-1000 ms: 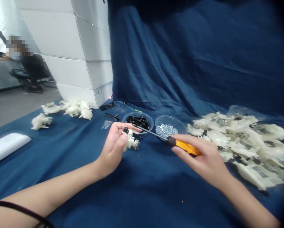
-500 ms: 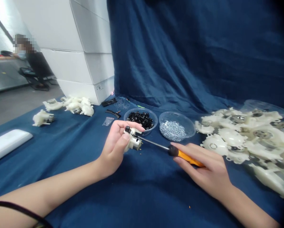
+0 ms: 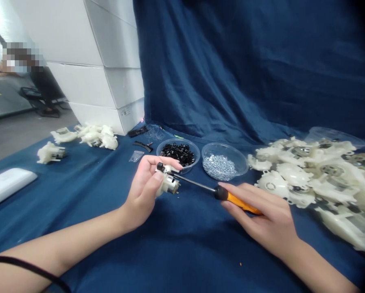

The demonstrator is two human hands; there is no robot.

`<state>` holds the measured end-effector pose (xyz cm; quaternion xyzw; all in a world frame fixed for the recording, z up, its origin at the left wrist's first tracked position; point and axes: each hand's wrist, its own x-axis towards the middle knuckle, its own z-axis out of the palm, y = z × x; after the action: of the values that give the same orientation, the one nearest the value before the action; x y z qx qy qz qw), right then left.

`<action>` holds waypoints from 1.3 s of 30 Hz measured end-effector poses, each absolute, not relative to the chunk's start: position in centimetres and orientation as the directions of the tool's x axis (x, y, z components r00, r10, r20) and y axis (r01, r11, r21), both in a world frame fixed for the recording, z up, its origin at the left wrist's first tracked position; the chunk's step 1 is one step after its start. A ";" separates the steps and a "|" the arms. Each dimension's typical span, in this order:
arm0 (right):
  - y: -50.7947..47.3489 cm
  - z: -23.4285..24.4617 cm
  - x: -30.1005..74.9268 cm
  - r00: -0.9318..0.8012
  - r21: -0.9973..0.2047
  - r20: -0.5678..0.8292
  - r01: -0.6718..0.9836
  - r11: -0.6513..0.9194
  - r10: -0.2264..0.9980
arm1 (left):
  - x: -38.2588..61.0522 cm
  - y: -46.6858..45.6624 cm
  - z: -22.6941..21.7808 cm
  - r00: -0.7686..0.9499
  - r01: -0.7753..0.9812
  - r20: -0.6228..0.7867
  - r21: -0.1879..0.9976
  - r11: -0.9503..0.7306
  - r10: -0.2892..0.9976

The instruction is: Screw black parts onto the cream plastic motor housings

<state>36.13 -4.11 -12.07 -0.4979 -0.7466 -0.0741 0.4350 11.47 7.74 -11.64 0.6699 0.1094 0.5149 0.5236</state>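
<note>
My left hand (image 3: 144, 181) is closed round a small motor assembly (image 3: 171, 185), a silver motor in a whitish plastic housing. A small black part (image 3: 160, 167) sits on top of the housing by my thumb. In my right hand (image 3: 263, 217) is a screwdriver (image 3: 241, 202) with an orange and black handle, its shaft pointing left. The screwdriver's tip reaches the assembly near the black part; the exact contact point is too small to make out. Just behind my left hand stands a clear bowl of black parts (image 3: 178, 154), and to its right a clear bowl of silver screws (image 3: 220, 166).
Whitish plastic housings (image 3: 301, 179) are piled at the right. More housings (image 3: 98, 135) and a single motor unit (image 3: 50, 153) lie at the left, near a white long object (image 3: 9, 186). White boxes (image 3: 93, 85) are stacked behind. A person (image 3: 44, 81) sits in the background.
The view has shifted slightly, so the scene sits a little further left. Both hands keep their grip, with the screwdriver still against the motor assembly.
</note>
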 end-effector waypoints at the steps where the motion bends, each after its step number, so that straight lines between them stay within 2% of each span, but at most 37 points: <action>1: -4.2 -12.0 36.2 -0.125 -0.315 0.725 0.814 0.488 0.678 | 11.5 7.8 -11.7 0.443 -0.380 0.579 0.813 -0.441 0.684; 4: -4.4 -11.8 36.3 -0.127 -0.326 0.709 0.813 0.483 0.693 | 11.4 7.9 -11.8 0.435 -0.342 0.607 0.794 -0.502 0.665; 9: -4.8 -10.9 36.6 -0.130 -0.461 0.569 0.767 0.446 0.812 | 11.2 7.9 -11.8 0.464 -0.281 0.609 0.790 -0.544 0.644; 11: -5.0 -10.6 36.7 -0.122 -0.596 0.436 0.704 0.387 0.892 | 11.1 7.8 -11.8 0.484 -0.281 0.618 0.780 -0.559 0.619; 13: -5.0 -10.4 36.8 -0.104 -0.749 0.243 0.611 0.255 0.964 | 11.0 7.8 -11.8 0.506 -0.293 0.621 0.776 -0.558 0.598; 15: -4.9 -10.4 36.8 -0.073 -0.829 0.122 0.541 0.143 0.990 | 11.0 7.7 -11.8 0.515 -0.285 0.610 0.784 -0.551 0.602; 16: -4.9 -10.5 36.8 -0.050 -0.834 0.134 0.534 0.140 0.990 | 11.0 7.7 -11.8 0.516 -0.271 0.602 0.789 -0.551 0.609; 18: -4.9 -10.8 36.8 -0.017 -0.765 0.299 0.594 0.250 0.954 | 11.0 7.7 -11.9 0.521 -0.233 0.573 0.809 -0.540 0.633; 21: -5.0 -11.2 36.7 -0.071 -0.488 0.606 0.753 0.441 0.792 | 11.0 7.6 -11.9 0.543 -0.199 0.520 0.843 -0.500 0.660; 22: -5.1 -11.3 36.6 -0.095 -0.419 0.651 0.783 0.460 0.753 | 11.0 7.5 -11.9 0.547 -0.200 0.515 0.846 -0.495 0.659; 23: -5.2 -11.3 36.5 -0.104 -0.403 0.652 0.792 0.460 0.751 | 11.0 7.5 -11.9 0.549 -0.206 0.520 0.843 -0.498 0.654; 25: -5.3 -11.0 36.4 -0.087 -0.526 0.517 0.753 0.396 0.851 | 11.0 7.3 -11.8 0.546 -0.228 0.544 0.828 -0.512 0.637; 27: -5.3 -10.7 36.3 -0.070 -0.708 0.291 0.654 0.265 0.954 | 11.0 7.3 -11.7 0.546 -0.223 0.525 0.842 -0.491 0.653; 28: -5.2 -10.6 36.3 -0.062 -0.762 0.220 0.612 0.211 0.974 | 11.0 7.3 -11.7 0.543 -0.205 0.500 0.858 -0.471 0.674; 29: -5.1 -10.6 36.4 -0.042 -0.782 0.210 0.592 0.194 0.977 | 11.0 7.3 -11.6 0.539 -0.183 0.471 0.875 -0.449 0.698; 31: -5.0 -10.6 36.5 0.014 -0.723 0.370 0.633 0.278 0.929 | 11.0 7.3 -11.6 0.534 -0.145 0.424 0.898 -0.415 0.731; 33: -4.9 -10.8 36.7 0.006 -0.547 0.585 0.741 0.390 0.811 | 11.0 7.2 -11.7 0.541 -0.133 0.407 0.906 -0.403 0.736; 35: -5.0 -11.0 36.6 -0.032 -0.401 0.703 0.808 0.432 0.711 | 11.0 7.1 -11.7 0.545 -0.137 0.406 0.906 -0.400 0.734; 36: -5.0 -11.1 36.5 -0.028 -0.390 0.716 0.812 0.434 0.697 | 11.0 7.0 -11.6 0.538 -0.142 0.414 0.903 -0.406 0.734; 37: -5.1 -11.2 36.5 0.006 -0.441 0.694 0.794 0.418 0.720 | 11.0 6.8 -11.6 0.528 -0.155 0.430 0.897 -0.415 0.732; 39: -5.0 -11.2 36.3 0.120 -0.674 0.522 0.665 0.322 0.845 | 11.0 6.6 -11.4 0.515 -0.186 0.463 0.882 -0.433 0.722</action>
<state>36.32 -5.04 -11.20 -0.5747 -0.6567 0.0938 0.4792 11.00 6.63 -11.38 0.7136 0.1877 0.4553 0.4983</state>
